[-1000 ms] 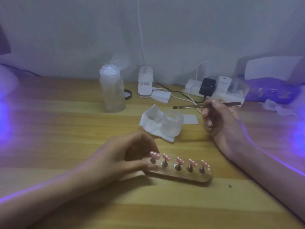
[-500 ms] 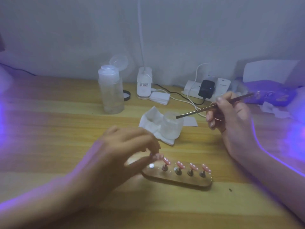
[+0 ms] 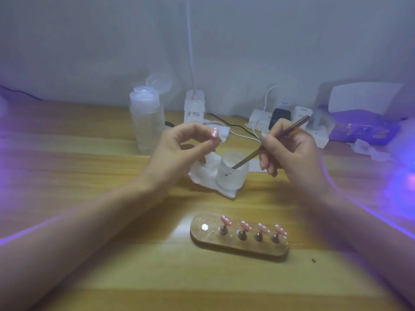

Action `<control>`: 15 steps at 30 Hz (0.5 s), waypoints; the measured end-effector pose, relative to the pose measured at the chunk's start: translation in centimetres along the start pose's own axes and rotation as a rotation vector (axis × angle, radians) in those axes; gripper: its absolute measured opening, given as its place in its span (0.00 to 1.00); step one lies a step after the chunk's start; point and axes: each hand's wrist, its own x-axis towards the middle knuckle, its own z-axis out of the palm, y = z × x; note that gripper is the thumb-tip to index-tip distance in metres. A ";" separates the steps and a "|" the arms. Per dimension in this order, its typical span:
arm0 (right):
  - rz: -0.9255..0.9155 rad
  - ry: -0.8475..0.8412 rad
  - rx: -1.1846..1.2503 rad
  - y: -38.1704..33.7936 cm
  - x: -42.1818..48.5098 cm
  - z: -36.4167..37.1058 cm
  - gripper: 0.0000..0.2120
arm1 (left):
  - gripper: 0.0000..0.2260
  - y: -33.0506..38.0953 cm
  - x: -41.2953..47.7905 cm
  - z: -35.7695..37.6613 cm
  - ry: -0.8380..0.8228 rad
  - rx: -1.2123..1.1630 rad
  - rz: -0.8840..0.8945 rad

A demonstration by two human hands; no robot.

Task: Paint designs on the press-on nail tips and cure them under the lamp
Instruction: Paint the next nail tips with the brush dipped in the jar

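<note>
- Left hand [image 3: 179, 151]: fingers [image 3: 202, 129] and thumb pinch one pink nail tip [image 3: 215, 132], raised above the worktop [image 3: 67, 164].
- Right hand [image 3: 289, 151]: fingers clamp the brush [image 3: 298, 125], bristle end inside the frosted jar [image 3: 232, 178].
- Wooden holder [image 3: 238, 246] carries four mounted tips [image 3: 244, 226], nearer the person.

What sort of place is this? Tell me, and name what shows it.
Likely a home nail-art desk: a wooden holder of pink nail tips, a brush dipped in a small cup, and a power strip by the wall.
</note>
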 end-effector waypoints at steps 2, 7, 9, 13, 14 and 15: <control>0.003 -0.010 -0.005 0.2 -0.1 0.2 0.13 | 0.03 -0.5 -0.1 -0.2 -0.010 0.012 0.008; 0.024 -0.010 0.028 0.8 -0.3 0.5 0.13 | 0.03 -1.3 -0.3 -0.5 -0.029 0.030 0.019; 0.038 -0.006 0.055 1.0 -0.3 0.5 0.13 | 0.04 -1.6 -0.3 -0.5 -0.023 0.017 0.023; 0.049 0.091 0.177 1.3 -0.2 0.2 0.12 | 0.01 -1.8 -0.4 -0.5 -0.026 0.015 0.035; 0.053 0.126 0.208 1.5 -0.3 0.1 0.12 | 0.01 -1.9 -0.5 -0.5 -0.026 0.019 0.037; 0.059 0.162 0.235 1.7 -0.3 0.0 0.13 | 0.02 -1.9 -0.5 -0.5 -0.024 0.024 0.037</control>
